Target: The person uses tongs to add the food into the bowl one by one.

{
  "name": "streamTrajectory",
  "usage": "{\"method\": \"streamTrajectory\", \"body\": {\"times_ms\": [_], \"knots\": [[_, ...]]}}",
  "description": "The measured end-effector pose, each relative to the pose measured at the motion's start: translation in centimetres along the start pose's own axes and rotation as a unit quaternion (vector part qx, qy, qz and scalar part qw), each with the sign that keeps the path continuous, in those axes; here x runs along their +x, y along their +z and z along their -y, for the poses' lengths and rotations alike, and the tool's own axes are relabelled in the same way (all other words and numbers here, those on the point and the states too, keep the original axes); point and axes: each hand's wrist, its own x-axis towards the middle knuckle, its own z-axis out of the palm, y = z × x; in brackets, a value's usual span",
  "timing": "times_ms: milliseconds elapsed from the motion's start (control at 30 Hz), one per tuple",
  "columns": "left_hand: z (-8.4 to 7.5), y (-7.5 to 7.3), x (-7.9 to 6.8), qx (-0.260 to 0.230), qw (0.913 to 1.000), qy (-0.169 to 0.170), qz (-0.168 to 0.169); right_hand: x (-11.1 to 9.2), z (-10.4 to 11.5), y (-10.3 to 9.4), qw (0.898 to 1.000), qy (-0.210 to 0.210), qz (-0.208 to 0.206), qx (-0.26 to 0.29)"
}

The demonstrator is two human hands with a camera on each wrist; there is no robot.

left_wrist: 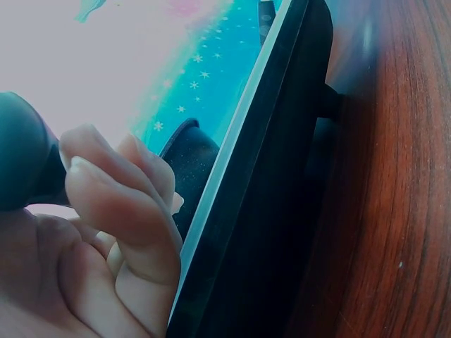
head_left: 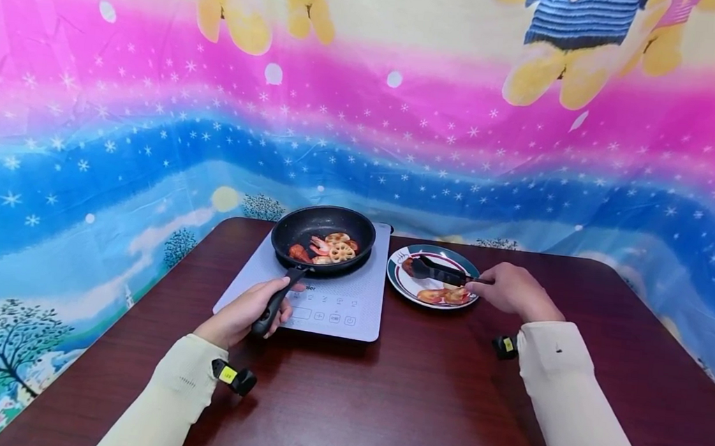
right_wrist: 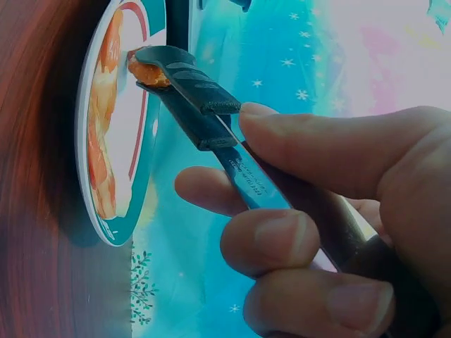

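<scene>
My left hand [head_left: 256, 307] grips the black handle of a frying pan [head_left: 294, 226], its fingers curled round it. Lotus root slices [head_left: 342, 252], a shrimp [head_left: 320, 246] and a reddish-brown piece lie in the pan, which sits on a white induction cooker [head_left: 364, 300]. Over at the plate, my right hand [head_left: 512, 291] holds black-tipped tongs [right_wrist: 204, 105] between thumb and fingers. The tong tips pinch a browned piece of food [right_wrist: 149, 72] above the plate [head_left: 395, 282]. Orange-and-white shrimp-like pieces [head_left: 443, 295] lie along the plate's near side.
The cooker and plate stand side by side on a dark red-brown wooden table [head_left: 419, 396]. Close behind its far edge hangs a colourful cloth backdrop [head_left: 365, 125]. A small black camera is strapped to each wrist.
</scene>
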Motion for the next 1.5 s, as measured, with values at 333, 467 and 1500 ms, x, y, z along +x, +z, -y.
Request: {"method": "streamTrajectory", "body": {"times_ms": [333, 467, 1500], "knots": [[0.1, 0.0, 0.0, 0.001, 1.0000, 0.000, -0.002, -0.1, 0.5, 0.1, 0.999, -0.026, 0.024, -0.004], [0.1, 0.0, 0.0, 0.001, 1.0000, -0.001, -0.003, -0.1, 0.9, 0.2, 0.999, -0.030, 0.027, -0.005], [0.0, 0.0, 0.0, 0.001, 1.0000, 0.003, 0.000, -0.7, 1.7, -0.4, 0.999, -0.016, -0.042, 0.021]]}}
